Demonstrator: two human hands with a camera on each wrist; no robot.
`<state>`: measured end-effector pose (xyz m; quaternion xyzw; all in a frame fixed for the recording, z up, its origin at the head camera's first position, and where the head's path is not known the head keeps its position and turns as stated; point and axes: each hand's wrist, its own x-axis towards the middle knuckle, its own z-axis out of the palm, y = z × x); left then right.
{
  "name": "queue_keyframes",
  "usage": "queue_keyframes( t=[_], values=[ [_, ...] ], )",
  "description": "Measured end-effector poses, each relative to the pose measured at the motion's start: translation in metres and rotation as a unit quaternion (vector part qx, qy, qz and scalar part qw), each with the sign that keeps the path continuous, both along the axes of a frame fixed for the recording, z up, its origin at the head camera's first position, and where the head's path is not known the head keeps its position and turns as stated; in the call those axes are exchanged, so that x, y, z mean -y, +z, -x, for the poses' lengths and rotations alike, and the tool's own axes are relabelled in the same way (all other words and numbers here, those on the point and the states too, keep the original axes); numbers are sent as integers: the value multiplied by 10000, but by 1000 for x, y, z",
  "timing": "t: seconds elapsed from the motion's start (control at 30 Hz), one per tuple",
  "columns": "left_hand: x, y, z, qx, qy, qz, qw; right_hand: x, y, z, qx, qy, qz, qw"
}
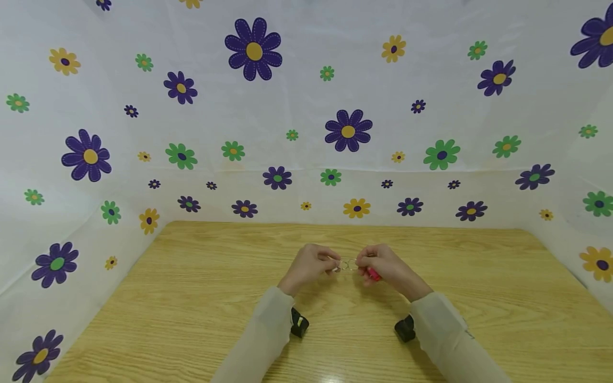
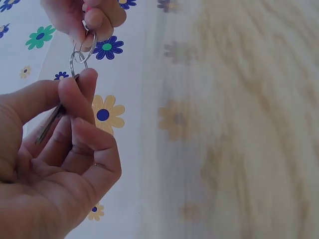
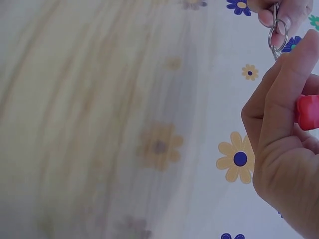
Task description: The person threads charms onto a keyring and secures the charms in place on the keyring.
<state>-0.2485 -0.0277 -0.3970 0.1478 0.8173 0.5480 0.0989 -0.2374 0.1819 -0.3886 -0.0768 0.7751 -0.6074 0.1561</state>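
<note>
Close together above the wooden table, both hands hold a linked pair of metal rings between them. My left hand (image 1: 311,264) pinches a slim metal key (image 2: 48,125) between thumb and fingers, its blade pointing back toward the palm. One ring (image 2: 73,63) leads from the key and hooks through a second ring (image 2: 93,46). That second ring is pinched by the fingertips of my right hand (image 1: 385,267). A red trinket (image 3: 308,112) sits against the right palm, partly hidden by the fingers.
The light wooden table (image 1: 201,298) lies below both hands. A white flower-patterned cloth (image 1: 297,96) surrounds its back and sides. Black wrist cameras, a left one (image 1: 299,323) and a right one (image 1: 405,329), stick out inward from the sleeves.
</note>
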Motion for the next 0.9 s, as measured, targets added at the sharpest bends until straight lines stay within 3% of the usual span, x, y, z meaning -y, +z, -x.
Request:
queue_keyframes(
  t=[0.47,0.77,0.9],
  values=[
    [0,-4,3,97,180,-257,9995,4,0,1,288,-58,283,9992],
    [-1,-4,2,33,-17,-111,9999,4,-5,4,480,-313,830,9949],
    [-2,-2,0,23,-16,-132,9999,3,-6,5,496,-196,1012,9934]
  ],
)
